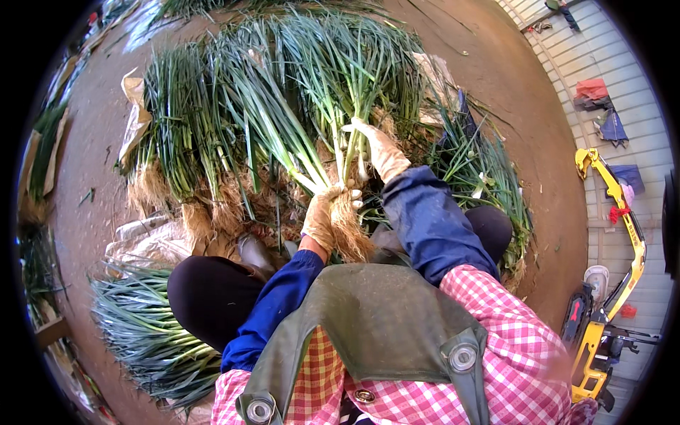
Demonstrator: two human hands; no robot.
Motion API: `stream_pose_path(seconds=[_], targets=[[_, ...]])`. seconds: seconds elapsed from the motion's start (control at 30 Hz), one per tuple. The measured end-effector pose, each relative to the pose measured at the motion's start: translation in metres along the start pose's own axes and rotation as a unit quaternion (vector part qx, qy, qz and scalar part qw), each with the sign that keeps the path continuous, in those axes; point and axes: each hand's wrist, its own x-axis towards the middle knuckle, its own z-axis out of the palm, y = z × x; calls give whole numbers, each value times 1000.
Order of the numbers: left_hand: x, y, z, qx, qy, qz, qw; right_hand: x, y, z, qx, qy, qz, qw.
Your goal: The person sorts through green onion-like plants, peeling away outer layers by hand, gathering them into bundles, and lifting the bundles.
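My left hand point(321, 218), in a pale tan glove, is closed round the lower white stems of a few green onions point(282, 145), just above their roots. The long stringy roots point(347, 227) hang below it toward my apron. My right hand point(383, 150), gloved the same way, is closed on the stalks higher up, where the white turns green. Its fingertips are partly hidden behind the stalks. The green leaves fan out away from me over a wide heap of green onions point(180, 106) lying roots toward me.
Another pile of green onions point(152, 319) lies by my left knee, and more leaves point(489, 184) lie at the right. Pale sacking point(152, 241) is under the heap. A yellow excavator point(623, 262) stands by the ribbed wall at the right. My boot point(256, 255) is near the roots.
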Motion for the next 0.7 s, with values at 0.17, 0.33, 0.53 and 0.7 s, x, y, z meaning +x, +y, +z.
stream_pose_path(seconds=[0.17,0.33,0.53,0.7], targets=[[-14,8,11,-10,17,12,1000,16,28,23,254,-32,-55,965],[-23,4,34,-30,26,47,998,4,76,-15,358,-87,-73,927],[-10,1,34,-68,21,79,994,-54,67,-12,354,-141,123,916],[-4,7,17,-62,45,79,994,-137,17,-8,278,-426,3,861]])
